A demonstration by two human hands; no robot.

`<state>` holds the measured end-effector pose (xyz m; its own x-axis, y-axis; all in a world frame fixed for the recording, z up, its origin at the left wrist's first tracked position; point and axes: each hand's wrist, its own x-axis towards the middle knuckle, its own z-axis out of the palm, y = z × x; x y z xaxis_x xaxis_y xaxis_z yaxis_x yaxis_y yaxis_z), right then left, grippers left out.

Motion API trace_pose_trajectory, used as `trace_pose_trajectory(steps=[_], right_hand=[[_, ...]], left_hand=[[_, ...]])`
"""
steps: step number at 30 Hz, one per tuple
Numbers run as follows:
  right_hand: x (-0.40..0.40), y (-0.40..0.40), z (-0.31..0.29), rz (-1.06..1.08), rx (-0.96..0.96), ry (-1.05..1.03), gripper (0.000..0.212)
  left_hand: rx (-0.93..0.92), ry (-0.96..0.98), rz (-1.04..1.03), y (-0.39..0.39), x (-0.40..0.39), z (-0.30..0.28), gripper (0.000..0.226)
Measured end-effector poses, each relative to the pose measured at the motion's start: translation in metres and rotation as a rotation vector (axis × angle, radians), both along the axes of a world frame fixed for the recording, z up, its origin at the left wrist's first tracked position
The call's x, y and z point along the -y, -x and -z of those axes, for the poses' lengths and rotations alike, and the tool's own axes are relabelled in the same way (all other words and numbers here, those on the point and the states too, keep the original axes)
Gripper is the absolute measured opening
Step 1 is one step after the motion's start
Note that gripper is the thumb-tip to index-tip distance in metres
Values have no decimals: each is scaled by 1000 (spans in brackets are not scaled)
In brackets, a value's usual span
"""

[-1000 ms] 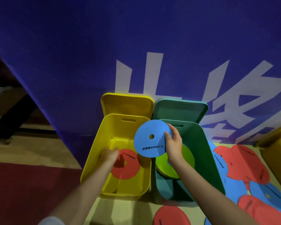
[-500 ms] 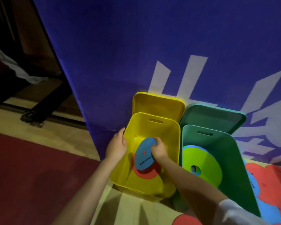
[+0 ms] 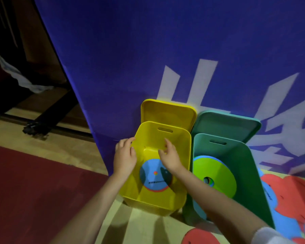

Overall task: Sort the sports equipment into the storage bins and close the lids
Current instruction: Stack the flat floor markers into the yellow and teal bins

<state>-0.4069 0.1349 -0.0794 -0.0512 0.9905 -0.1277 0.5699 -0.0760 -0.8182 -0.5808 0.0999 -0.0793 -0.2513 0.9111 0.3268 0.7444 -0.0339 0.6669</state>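
Observation:
A yellow bin [image 3: 181, 166] stands open on the floor, its yellow lid [image 3: 167, 111] leaning upright behind it against the banner. A blue disc [image 3: 153, 176] lies flat inside, on top of a red disc whose edge shows beneath. My left hand [image 3: 124, 156] grips the bin's left rim. My right hand [image 3: 169, 156] hovers above the bin's inside with loosely curled fingers, holding nothing. To the right a green bin [image 3: 250, 173] holds a tilted lime-green disc [image 3: 217, 175] over a blue one, and its green lid [image 3: 225, 125] stands behind.
Several red discs [image 3: 289, 192] and blue discs [image 3: 287, 226] lie scattered on the floor at the right; another red disc [image 3: 199, 237] lies at the bottom edge. A blue banner [image 3: 165, 50] rises behind the bins. A dark red mat [image 3: 33, 187] covers the floor at left.
My right hand has let go of the blue disc, which now lies flat on the red one, and has lifted. My left hand stays at the yellow bin's left rim.

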Motion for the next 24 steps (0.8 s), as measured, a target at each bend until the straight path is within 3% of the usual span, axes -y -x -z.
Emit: trace_pose_trajectory(steps=[3,7,11,15,19,24], right_hand=[[18,-31,-46,47,-283,-174,49],[56,-105,-75,211,-412,-288,40],[104,-196,-68,443,-447,-297,34],[150,-280,-38,595,-400,-277,35],[196,-343,8,682,-282,-141,36],[239,-396,71,558,8,87,34]], left_hand=[[106,-46,97,-35,24,-18,33],[400,17,302,-96,66,-44,30],[490,169,444,-155,125,-29,38],[496,328,473,-187,178,12,33],[390,381,388,-210,217,53,21],[147,612,261,-243,226,101,25]])
